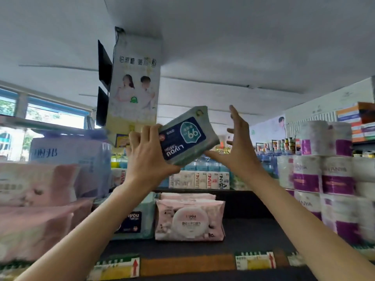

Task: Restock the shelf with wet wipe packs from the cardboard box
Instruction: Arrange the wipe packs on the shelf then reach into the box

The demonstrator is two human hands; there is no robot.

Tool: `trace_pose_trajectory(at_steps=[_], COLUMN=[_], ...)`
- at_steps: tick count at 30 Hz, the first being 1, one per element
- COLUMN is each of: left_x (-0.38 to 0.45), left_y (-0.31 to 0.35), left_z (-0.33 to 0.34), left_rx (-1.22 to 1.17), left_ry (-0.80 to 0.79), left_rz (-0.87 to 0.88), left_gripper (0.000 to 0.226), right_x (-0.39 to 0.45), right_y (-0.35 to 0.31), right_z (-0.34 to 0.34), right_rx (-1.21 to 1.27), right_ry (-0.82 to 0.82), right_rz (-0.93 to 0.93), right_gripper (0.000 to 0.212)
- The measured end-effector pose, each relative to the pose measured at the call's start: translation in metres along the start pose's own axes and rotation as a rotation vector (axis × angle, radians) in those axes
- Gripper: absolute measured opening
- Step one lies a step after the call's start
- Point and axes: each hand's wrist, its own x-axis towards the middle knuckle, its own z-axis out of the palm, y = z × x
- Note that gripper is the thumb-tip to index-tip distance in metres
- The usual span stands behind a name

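A pale green wet wipe pack [187,136] with a dark blue label is held up high above the shelf, upside down and tilted. My left hand [147,153] grips its left end, thumb underneath. My right hand [236,145] has its fingers spread; only its thumb touches the pack's lower right corner. On the dark shelf [243,238] below stand a similar green pack [135,221] and pink wipe packs [189,219]. The cardboard box is out of view.
Large pink and purple tissue bundles [40,199] crowd the shelf's left side. Stacked toilet rolls with purple bands [324,175] fill the right. Price tags [254,260] run along the front edge. A poster-covered pillar [135,84] rises behind; more stocked shelves lie beyond.
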Motion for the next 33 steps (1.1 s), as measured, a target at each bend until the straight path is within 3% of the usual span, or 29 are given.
trace_pose_trajectory(at_steps=[2,4,6,7,9,11,12,14,17,20,23,25,28,30,33], left_x=[0.005,0.008,0.011,0.012,0.016,0.021,0.023,0.026,0.024,0.016,0.01,0.007,0.004,0.003,0.0], left_y=[-0.013,-0.028,-0.042,-0.047,-0.055,-0.061,-0.064,-0.067,-0.074,-0.089,-0.116,-0.137,-0.157,-0.164,-0.173], left_z=[0.003,0.004,0.005,0.005,0.005,0.007,0.009,0.013,0.017,0.011,0.011,0.022,0.041,0.054,0.064], left_rx=[0.088,0.155,0.227,0.251,0.264,0.312,0.379,0.535,0.529,0.337,0.314,0.383,0.511,0.609,0.671], left_ry=[0.056,0.074,0.114,0.143,0.227,0.312,0.337,0.351,0.215,0.018,-0.121,-0.328,-0.593,-0.766,-0.924], left_rz=[0.097,0.18,0.264,0.287,0.279,0.286,0.331,0.481,0.671,0.578,0.233,-0.005,-0.165,-0.228,-0.253], left_gripper=[0.095,0.093,0.091,0.089,0.085,0.08,0.075,0.067,0.061,0.057,0.045,0.041,0.034,0.033,0.033], right_x=[0.007,0.012,0.013,0.013,0.01,0.006,0.003,0.012,0.034,0.05,0.062,0.068,0.068,0.064,0.053], right_y=[0.004,0.01,0.014,0.011,-0.005,-0.028,-0.036,-0.04,-0.031,-0.01,0.015,0.02,0.024,0.031,0.041], right_z=[0.008,0.022,0.037,0.044,0.055,0.066,0.074,0.096,0.126,0.152,0.174,0.184,0.21,0.234,0.27], right_rx=[-0.345,-0.549,-0.564,-0.474,0.005,0.832,1.131,1.429,1.543,1.258,0.584,0.125,-0.422,-0.638,-0.753], right_ry=[-0.108,-0.173,-0.125,-0.062,-0.049,-0.279,-0.399,-0.435,-0.243,-0.075,0.042,-0.049,-0.25,-0.385,-0.56], right_rz=[-0.243,-0.333,-0.31,-0.204,0.224,0.647,0.741,0.824,0.999,0.953,0.596,0.319,-0.036,-0.198,-0.282], right_gripper=[0.109,0.109,0.106,0.101,0.091,0.074,0.064,0.06,0.056,0.062,0.08,0.087,0.091,0.091,0.087])
